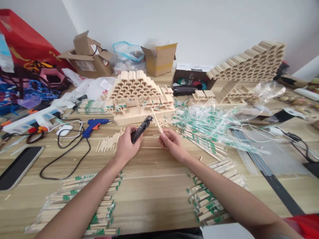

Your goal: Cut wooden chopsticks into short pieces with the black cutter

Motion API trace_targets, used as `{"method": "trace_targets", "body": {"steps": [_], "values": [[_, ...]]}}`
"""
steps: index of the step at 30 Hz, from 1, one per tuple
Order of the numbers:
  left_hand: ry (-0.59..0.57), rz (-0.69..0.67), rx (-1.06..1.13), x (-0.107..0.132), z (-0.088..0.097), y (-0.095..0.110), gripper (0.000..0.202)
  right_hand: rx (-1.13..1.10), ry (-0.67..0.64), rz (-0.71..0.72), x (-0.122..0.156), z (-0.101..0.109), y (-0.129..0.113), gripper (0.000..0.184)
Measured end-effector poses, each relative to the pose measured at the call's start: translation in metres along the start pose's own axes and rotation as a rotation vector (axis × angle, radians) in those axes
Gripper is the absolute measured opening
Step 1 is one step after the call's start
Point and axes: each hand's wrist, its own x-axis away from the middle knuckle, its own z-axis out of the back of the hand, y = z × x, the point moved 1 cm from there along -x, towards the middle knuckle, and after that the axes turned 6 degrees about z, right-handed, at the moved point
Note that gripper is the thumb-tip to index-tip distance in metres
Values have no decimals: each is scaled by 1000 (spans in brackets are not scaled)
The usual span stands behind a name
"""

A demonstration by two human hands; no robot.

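Note:
My left hand (127,143) is closed around a black plier-like hand tool (142,128), its head pointing up and to the right. My right hand (171,142) pinches a thin wooden chopstick (157,120) that slants up and left, its far end in front of a stepped model built of wooden sticks (139,89). The tool's head and the chopstick are close together but look apart. Short cut stick pieces (109,142) lie left of my left hand. A small pile of tiny offcuts (163,122) sits just beyond my hands.
Wrapped chopsticks lie in a left bundle (99,202) and a right bundle (211,196) under my forearms. A blue glue gun (94,126) with a looping black cord and a phone (21,167) are at left. Torn wrappers (211,122) and a larger stick structure (251,61) stand right.

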Motion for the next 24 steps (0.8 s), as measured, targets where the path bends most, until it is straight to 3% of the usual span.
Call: {"method": "trace_targets", "body": {"steps": [6, 24], "values": [[-59, -40, -243, -1, 1, 1, 31, 99, 59, 90, 2, -1, -1, 44], [-186, -251, -214, 1, 2, 8, 36, 267, -2, 173, 4, 1, -3, 38]]}}
